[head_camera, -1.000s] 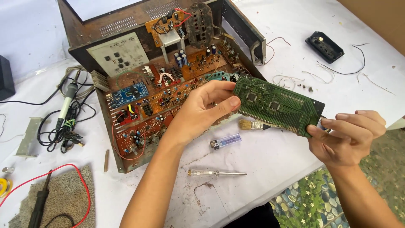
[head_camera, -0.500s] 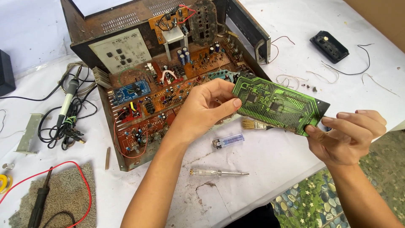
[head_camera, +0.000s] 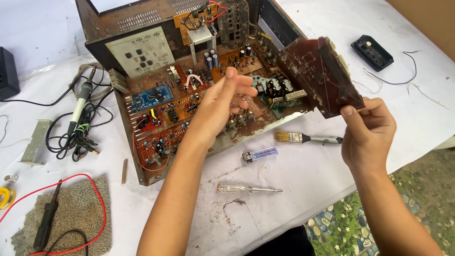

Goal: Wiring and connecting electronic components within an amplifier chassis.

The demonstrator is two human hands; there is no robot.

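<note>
My right hand [head_camera: 368, 132] grips a circuit board [head_camera: 320, 76] by its lower corner, held up and turned so its dark brown underside faces me. My left hand [head_camera: 222, 102] hovers open above the opened chassis, fingers spread and blurred, holding nothing. The chassis [head_camera: 189, 85] is a rusty metal case lying open on the white table, filled with orange and blue circuit boards, capacitors and wires.
A small paintbrush [head_camera: 308, 138], a lighter [head_camera: 259, 154] and a screwdriver [head_camera: 249, 189] lie on the white table [head_camera: 303, 180] in front of the chassis. A soldering iron [head_camera: 47, 218] rests on a grey mat at left. Cables [head_camera: 78, 123] lie left; a black part [head_camera: 372, 52] sits far right.
My left hand has let go of the board and drawn back over the chassis. My right hand has flipped the board from its green face to its brown underside and raised it.
</note>
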